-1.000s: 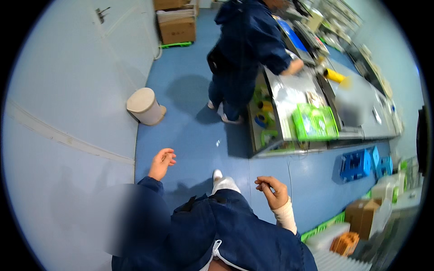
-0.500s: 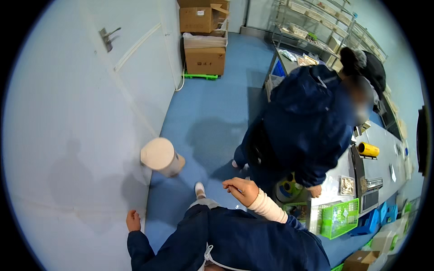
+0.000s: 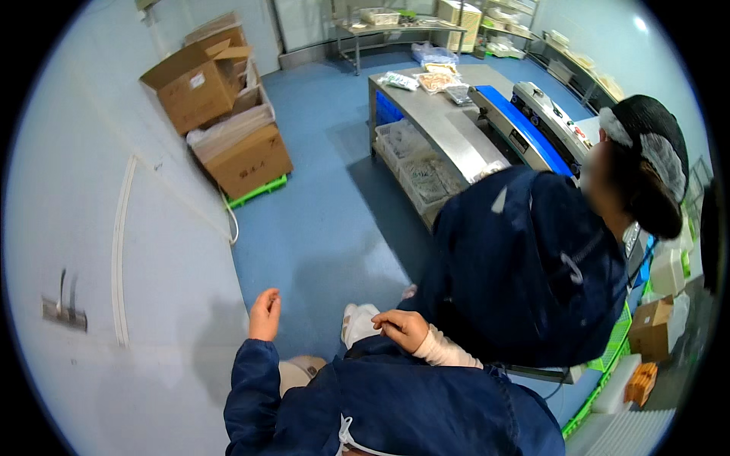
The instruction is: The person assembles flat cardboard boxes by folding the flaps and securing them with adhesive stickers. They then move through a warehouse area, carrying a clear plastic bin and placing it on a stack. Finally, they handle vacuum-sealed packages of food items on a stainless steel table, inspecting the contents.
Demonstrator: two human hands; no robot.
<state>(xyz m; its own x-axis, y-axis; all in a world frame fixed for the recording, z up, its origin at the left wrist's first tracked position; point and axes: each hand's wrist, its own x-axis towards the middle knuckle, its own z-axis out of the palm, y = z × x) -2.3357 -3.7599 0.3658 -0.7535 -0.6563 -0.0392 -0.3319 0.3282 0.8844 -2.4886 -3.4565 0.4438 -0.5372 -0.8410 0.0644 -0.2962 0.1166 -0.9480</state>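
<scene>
My left hand (image 3: 265,315) hangs near the pale wall (image 3: 91,251), fingers loosely apart and holding nothing. My right hand (image 3: 401,328) is in front of my chest with its fingers curled and nothing visible in them; a white cuff shows at the wrist. Both arms wear dark blue sleeves. A co-worker in a dark blue coat (image 3: 525,266) and a hair net stands close on my right, bent over a steel table (image 3: 445,125). My white shoe (image 3: 357,321) shows on the blue floor (image 3: 327,220) between my hands.
Stacked cardboard boxes (image 3: 228,114) sit on a green pallet by the wall at the back left. A blue-topped machine (image 3: 525,125) stands on the steel table. Green crates (image 3: 608,357) and a small carton (image 3: 650,327) lie at the right. A round white bin (image 3: 298,372) is below me.
The view has swung along the wall toward the boxes and the steel table. The co-worker is now closer on my right. My left hand has risen and my right hand has come nearer my chest.
</scene>
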